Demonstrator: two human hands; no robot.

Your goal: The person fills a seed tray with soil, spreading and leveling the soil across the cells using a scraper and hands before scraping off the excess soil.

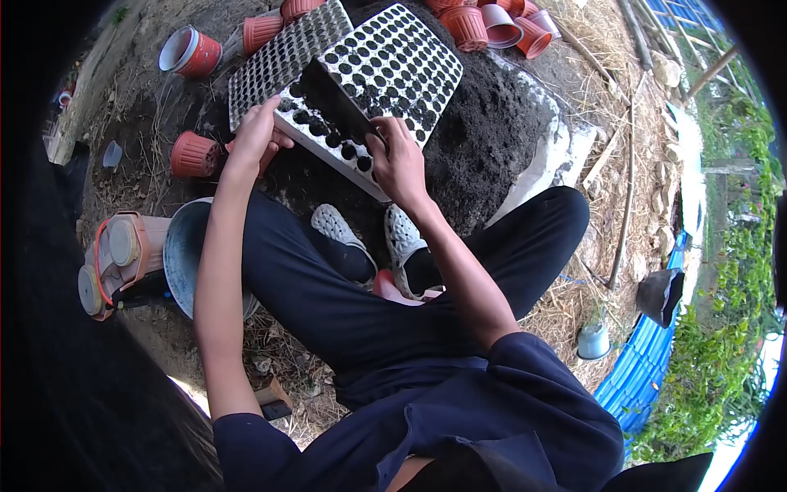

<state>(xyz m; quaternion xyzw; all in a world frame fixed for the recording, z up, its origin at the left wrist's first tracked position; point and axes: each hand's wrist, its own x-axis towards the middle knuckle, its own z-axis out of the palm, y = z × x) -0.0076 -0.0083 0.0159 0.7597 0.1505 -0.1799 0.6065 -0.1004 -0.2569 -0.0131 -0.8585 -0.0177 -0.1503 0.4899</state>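
A white seedling tray with rows of round cells lies tilted in front of my feet, many cells dark with soil. My left hand is closed on the tray's left corner. In my right hand is a dark flat board, held on edge across the tray's near part. Loose soil lies along the board and over the cells near it. The cells at the near edge show as dark holes; how full they are I cannot tell. A second, greyer seedling tray lies behind on the left.
Dark soil is heaped right of the tray on a pale sheet. Reddish pots lie around, including one pot at the left and another pot at the back. A bucket stands by my left knee.
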